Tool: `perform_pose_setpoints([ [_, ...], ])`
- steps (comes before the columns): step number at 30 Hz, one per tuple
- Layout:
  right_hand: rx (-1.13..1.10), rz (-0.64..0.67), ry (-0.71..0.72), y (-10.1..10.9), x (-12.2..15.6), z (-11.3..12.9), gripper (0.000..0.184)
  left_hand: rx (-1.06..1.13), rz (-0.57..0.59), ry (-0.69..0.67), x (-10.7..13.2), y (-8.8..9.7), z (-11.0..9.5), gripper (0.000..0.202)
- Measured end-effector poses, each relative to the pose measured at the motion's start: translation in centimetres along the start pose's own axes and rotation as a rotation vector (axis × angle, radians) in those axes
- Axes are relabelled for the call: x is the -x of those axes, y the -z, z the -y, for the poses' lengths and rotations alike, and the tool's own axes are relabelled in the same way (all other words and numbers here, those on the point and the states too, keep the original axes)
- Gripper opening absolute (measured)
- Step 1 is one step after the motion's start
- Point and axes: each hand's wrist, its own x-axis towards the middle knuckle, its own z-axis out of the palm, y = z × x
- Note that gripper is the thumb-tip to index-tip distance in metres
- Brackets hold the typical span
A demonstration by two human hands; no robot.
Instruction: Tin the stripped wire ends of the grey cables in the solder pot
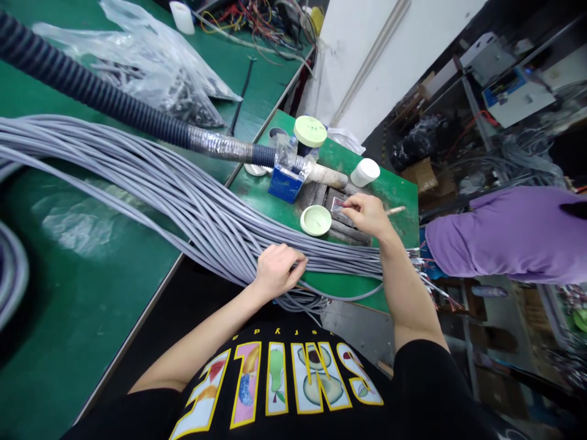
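A thick bundle of grey cables (151,177) runs across the green bench from the left and narrows toward the right. My left hand (277,269) rests on the bundle with its fingers curled round a cable. My right hand (367,214) is farther back, pinching thin wire ends over a small dark block (337,205) on the smaller green table (394,189). A pale green lid (315,220) lies just left of that hand.
A black corrugated hose (92,91) ends at a blue box (285,182). Green-lidded jar (310,131), white jar (365,172), plastic bags (151,67) of parts, tangled wires (257,15) at the back. A person's purple sleeve (504,235) is at right.
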Motion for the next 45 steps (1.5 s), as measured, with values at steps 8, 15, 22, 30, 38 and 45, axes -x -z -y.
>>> perform_pose_setpoints([
  [8, 0.117, 0.156, 0.157, -1.9, 0.4, 4.8, 0.021, -0.008, 0.006, -0.002, 0.3, -0.2, 0.2, 0.009],
  [15, 0.247, 0.204, 0.142, -3.0, 0.2, 5.8, 0.023, -0.003, 0.016, 0.007, 0.3, -0.2, 0.3, 0.010],
  [22, 0.178, 0.069, 0.083, -0.7, 0.7, 3.4, 0.022, -0.009, 0.028, 0.004, 0.2, 0.1, 0.1, 0.010],
  [30, 0.226, 0.036, -0.258, -1.4, -0.8, -3.1, 0.024, 0.013, 0.001, -0.004, 0.0, 0.2, 0.0, 0.010],
  [38, 0.229, 0.076, -0.353, -2.9, -1.5, -4.4, 0.024, 0.020, 0.003, -0.011, -0.1, 0.2, -0.1, 0.009],
  [45, 0.209, 0.066, -0.358, -2.8, -1.7, -4.6, 0.023, 0.013, -0.008, -0.017, -0.2, 0.2, -0.1, 0.008],
])
